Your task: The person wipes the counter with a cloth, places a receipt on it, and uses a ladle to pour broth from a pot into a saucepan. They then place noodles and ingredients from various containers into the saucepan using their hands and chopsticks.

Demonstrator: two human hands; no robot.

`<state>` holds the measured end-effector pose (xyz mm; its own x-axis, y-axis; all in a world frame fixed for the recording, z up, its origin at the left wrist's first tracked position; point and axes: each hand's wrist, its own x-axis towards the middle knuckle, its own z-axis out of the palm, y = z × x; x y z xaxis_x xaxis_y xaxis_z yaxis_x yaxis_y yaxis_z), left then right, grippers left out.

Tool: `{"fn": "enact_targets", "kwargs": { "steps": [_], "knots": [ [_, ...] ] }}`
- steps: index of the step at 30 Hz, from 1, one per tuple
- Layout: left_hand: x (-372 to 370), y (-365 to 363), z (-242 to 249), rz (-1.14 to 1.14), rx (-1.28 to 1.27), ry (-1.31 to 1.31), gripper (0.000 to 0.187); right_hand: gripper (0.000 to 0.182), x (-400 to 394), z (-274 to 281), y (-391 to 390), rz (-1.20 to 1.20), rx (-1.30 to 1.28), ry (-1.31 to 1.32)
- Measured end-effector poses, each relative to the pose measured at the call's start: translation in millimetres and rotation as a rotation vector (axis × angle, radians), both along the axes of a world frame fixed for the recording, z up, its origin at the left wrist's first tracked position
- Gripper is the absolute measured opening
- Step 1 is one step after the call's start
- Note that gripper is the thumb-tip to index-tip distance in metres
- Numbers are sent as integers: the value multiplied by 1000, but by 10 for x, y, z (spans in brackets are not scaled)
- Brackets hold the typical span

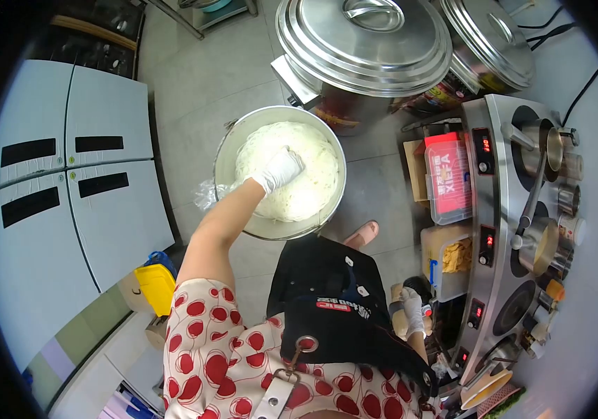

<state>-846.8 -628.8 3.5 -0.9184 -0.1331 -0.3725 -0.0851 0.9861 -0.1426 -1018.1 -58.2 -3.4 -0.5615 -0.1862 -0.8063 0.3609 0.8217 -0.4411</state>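
A large round metal pot (339, 153) stands on the floor in front of me. Pale, soft dough (299, 199) fills much of it. My left hand (283, 171), in a white glove, is curled into the dough near the middle, the fingers partly sunk out of sight. Low at my right side, my right hand (414, 312) wears a white glove too, its fingers bent down over a beige rounded object (400, 322). Whether it grips that object I cannot tell. A crumpled clear plastic bag (206, 194) lies against the pot's left side.
Beyond the pot stand two large lidded steel boilers (362, 63). A steel counter (484, 279) with several cookers and pans runs along the right. Plastic bins (448, 178) sit before it. White cabinets (110, 202) and a yellow bin (154, 285) are at left.
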Motion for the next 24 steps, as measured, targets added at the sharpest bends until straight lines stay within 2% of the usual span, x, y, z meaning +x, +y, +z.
{"fn": "enact_targets", "kwargs": {
  "steps": [2, 3, 4, 5, 6, 9, 11, 13, 14, 16, 17, 19, 22, 24],
  "knots": [
    [-45, -26, 56, 0, -22, 47, 9, 29, 2, 18, -38, -102, -21, -23],
    [-8, -66, 89, 40, 75, 127, 10, 29, -5, 29, -62, -107, -25, -22],
    [19, -97, 162, 79, 172, 204, 11, 29, -10, -7, -44, -15, -30, 39],
    [42, -120, 236, 74, 166, 202, 11, 29, -11, -45, -25, 76, -36, 99],
    [72, -146, 313, 136, 235, 265, 13, 29, -7, -80, -4, 71, -42, 97],
    [58, -172, 956, 261, 328, 339, 16, 29, -31, -149, 11, 89, -24, 116],
    [42, -208, 1373, 328, 351, 351, 17, 31, -70, -274, 67, 148, 56, 39],
    [41, -236, 1652, 500, 566, 424, 24, 31, -82, -252, 9, 136, 32, 32],
    [53, -238, 1745, 502, 561, 424, 24, 32, -95, -212, -30, 120, 15, 24],
    [72, -250, 1904, 769, 1067, 491, 26, 33, -149, -137, -130, 197, 39, 50],
    [66, -259, 2002, 768, 1063, 492, 26, 33, -169, -137, -164, 271, 67, 77],
    [38, -280, 2229, 516, 683, 474, 25, 34, -212, -134, -228, 273, 79, 63],
    [15, -279, 2725, 574, 571, 353, 23, 36, -263, -41, -415, 288, 71, 105],
    [83, -319, 2900, 643, 648, 350, 21, 38, -334, -3, -598, 300, 48, 161]
  ]
}}
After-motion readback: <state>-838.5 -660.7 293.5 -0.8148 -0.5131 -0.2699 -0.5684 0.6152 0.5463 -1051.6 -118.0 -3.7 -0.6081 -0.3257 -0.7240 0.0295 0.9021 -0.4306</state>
